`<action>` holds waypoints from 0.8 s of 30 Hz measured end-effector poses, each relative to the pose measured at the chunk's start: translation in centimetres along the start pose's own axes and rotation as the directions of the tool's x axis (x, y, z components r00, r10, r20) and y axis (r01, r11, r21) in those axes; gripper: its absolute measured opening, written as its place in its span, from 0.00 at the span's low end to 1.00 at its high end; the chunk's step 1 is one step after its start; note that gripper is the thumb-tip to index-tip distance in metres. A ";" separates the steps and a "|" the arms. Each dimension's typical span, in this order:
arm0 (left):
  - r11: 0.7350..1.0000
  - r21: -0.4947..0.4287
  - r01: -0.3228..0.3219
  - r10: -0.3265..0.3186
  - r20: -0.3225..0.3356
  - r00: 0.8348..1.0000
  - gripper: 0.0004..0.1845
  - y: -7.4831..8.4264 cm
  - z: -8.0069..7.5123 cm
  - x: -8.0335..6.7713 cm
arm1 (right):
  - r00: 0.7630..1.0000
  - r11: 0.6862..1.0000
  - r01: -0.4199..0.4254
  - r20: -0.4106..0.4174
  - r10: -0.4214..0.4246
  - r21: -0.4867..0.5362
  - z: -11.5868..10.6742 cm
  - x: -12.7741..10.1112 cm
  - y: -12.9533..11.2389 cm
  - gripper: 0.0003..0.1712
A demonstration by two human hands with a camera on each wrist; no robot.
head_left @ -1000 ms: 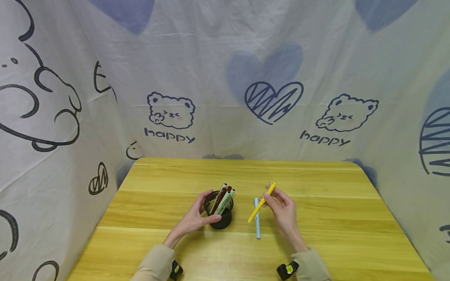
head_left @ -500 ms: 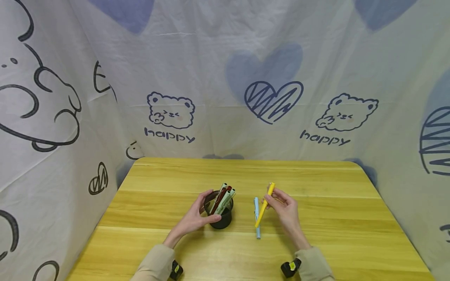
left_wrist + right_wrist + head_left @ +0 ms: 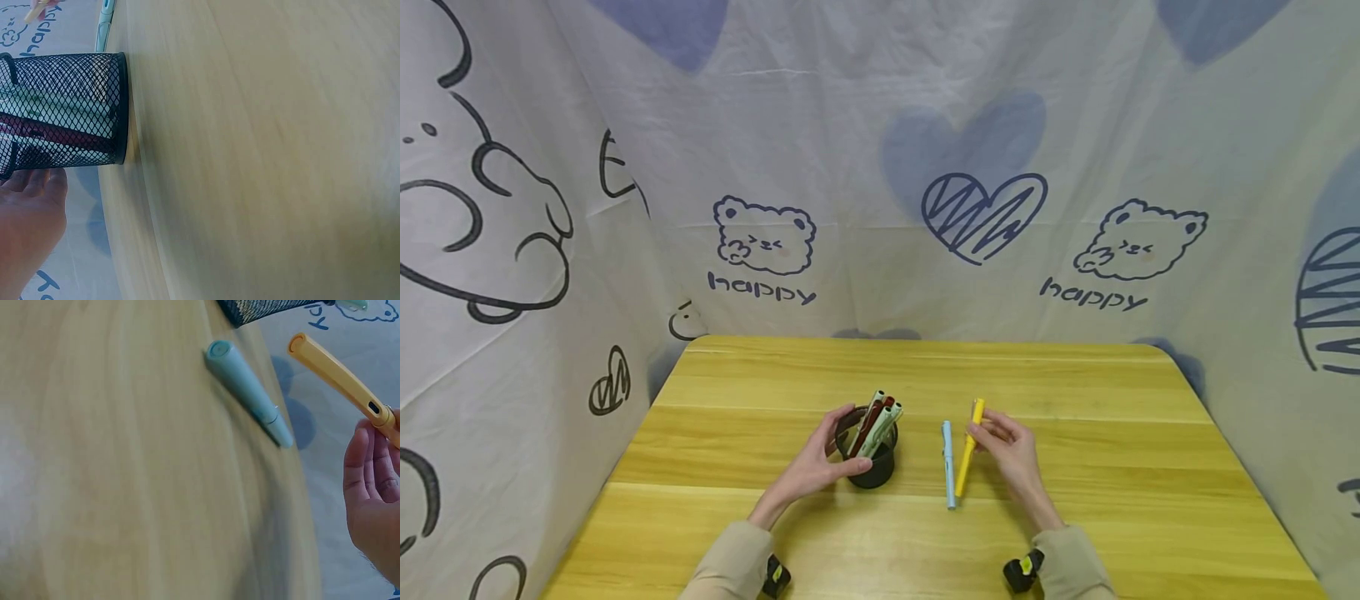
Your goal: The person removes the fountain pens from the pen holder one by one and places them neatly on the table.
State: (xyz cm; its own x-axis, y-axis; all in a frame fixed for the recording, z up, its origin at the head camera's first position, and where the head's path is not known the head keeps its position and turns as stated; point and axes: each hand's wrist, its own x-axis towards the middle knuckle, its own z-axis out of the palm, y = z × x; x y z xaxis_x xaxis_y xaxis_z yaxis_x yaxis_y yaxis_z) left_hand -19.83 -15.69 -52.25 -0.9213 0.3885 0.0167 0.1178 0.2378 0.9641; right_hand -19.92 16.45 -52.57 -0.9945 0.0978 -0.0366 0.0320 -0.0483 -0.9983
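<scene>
Yellow pen (image 3: 968, 446) pinched in right hand (image 3: 1011, 454).

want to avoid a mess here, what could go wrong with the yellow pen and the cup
1. The right hand pinches the yellow pen only at its upper end, so it might slip and knock the blue pen lying beside it.
2. The pens lean to one side of the mesh cup; if the left hand lets go, it may tip.

The person wears beige long sleeves on both arms. Each wrist carries 1 small black device with a yellow-green mark. The left hand (image 3: 811, 472) and right hand (image 3: 1011, 454) are bare.
</scene>
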 end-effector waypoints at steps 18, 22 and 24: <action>1.000 -0.012 0.023 -0.023 -0.012 1.000 0.52 0.1 0.0 -0.1 | 0.994 0.987 -0.098 0.027 0.102 -0.126 -0.4 0.6 1.5 0.24; 1.000 -0.008 0.017 -0.017 -0.011 1.000 0.52 0.0 0.0 0.0 | 0.994 0.986 -0.100 0.034 0.105 -0.135 -0.5 0.8 1.8 0.23; 1.000 -0.006 0.017 -0.017 -0.011 1.000 0.52 0.0 0.0 0.0 | 0.993 0.985 -0.107 0.037 0.113 -0.137 -0.5 0.8 1.9 0.22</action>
State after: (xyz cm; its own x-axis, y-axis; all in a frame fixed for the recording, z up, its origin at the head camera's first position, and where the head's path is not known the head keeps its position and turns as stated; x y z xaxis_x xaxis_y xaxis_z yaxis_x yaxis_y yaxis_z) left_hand -19.81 -15.66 -52.26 -0.9270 0.3750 0.0031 0.1001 0.2394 0.9658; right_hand -20.64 16.91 -54.55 -0.9876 0.0550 -0.1470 0.1511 0.0782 -0.9854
